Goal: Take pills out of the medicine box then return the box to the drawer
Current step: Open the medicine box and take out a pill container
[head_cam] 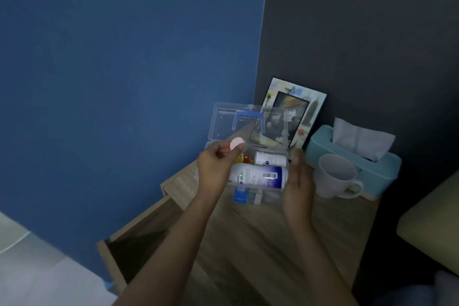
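Wooden surface (260, 243) carries the clear medicine box (258, 176), lid raised, beside the open drawer (139, 238). Right hand (296, 181), fingers loosely spread, steadies it; left hand (218, 166) fingers pinch a pink pill (236, 143).

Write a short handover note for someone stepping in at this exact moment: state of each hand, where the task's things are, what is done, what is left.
Left hand: pinching a round pink pill above the box.
Right hand: open, empty, beside the box's right end.
Medicine box: on the nightstand, clear lid up, white bottles inside.
Drawer: pulled open at the left.
Done: box out, opened, one pill taken.
Left: set the pill down, perhaps by the white mug, close the lid, return the box to the drawer.
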